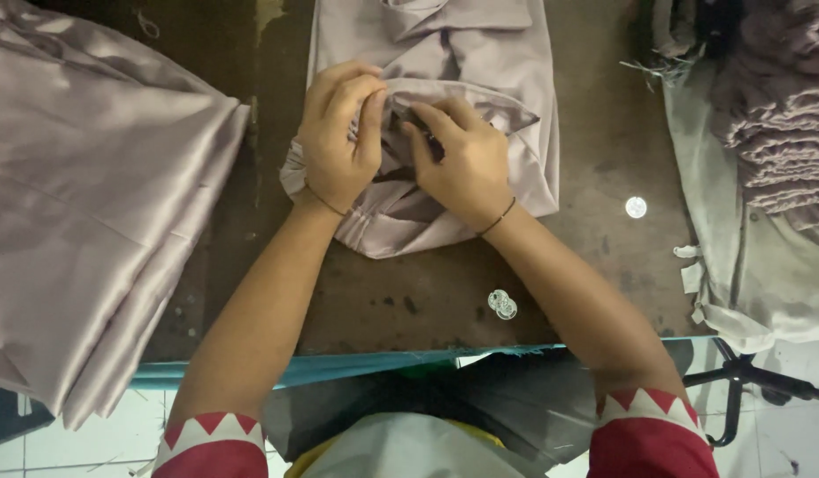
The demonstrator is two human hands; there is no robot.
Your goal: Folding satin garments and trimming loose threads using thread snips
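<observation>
Both hands work on a pale mauve garment (480,80) that lies on the far middle of a dark brown tabletop (409,292). The garment is folded into a narrow block, and its near end is bunched into a rounded bundle under the hands.

The left hand (338,133) sits on the left side of that bundle. Its fingers curl down and inward, and the thumb and fingertips (369,106) press together on a fold of the cloth, so its grip is clamped on the garment. A thin dark band circles the wrist.

The right hand (462,159) lies just beside it, on the right of the bundle. Its fingers reach leftward into the gathered cloth, and the fingertips meet the fabric close to those of the left hand. The grip here is closed on a pinch of the garment too, though the very tips are partly hidden in the folds. A thin dark band circles this wrist as well.

To the left, a large sheet of the same shiny mauve cloth (91,204) hangs over the tabletop's left edge. On the far right lies a grey rag (745,265) with a stack of ruffled mauve pieces (781,115) on top of it. Two small clear buttons (502,304) lie touching each other on the near part of the tabletop, right of the hands, and a third clear button (636,207) lies farther right, well apart from them. Both forearms come up from red sleeves with white zigzag trim (648,425).
</observation>
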